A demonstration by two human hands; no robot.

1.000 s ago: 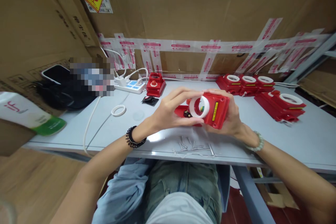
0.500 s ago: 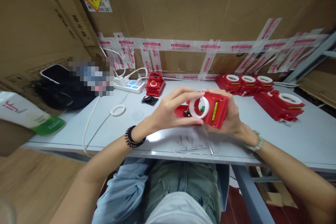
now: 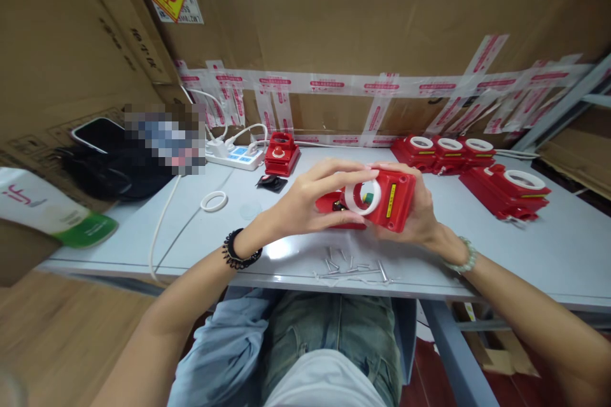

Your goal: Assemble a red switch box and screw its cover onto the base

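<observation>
I hold a red plastic box [image 3: 396, 200] with a white ring [image 3: 363, 197] on its front, a little above the grey table [image 3: 525, 248]. My left hand [image 3: 310, 203] grips its left side, thumb below and fingers over the top by the ring. My right hand [image 3: 420, 210] cups its right side from behind. A second red part [image 3: 329, 203] shows just behind my left fingers. Several small metal screws [image 3: 353, 267] lie on the table right under the box.
Finished red boxes with white rings [image 3: 449, 151] stand in a row at the back right, one more [image 3: 510, 191] nearer. A small red box [image 3: 282, 154], a power strip [image 3: 236, 156], a loose white ring [image 3: 214, 201], a black part [image 3: 272, 182] and a black bag [image 3: 114, 168] lie left. Cardboard walls surround the table.
The box and both hands have barely shifted; the ring sits slightly lower and more tilted in my grip.
</observation>
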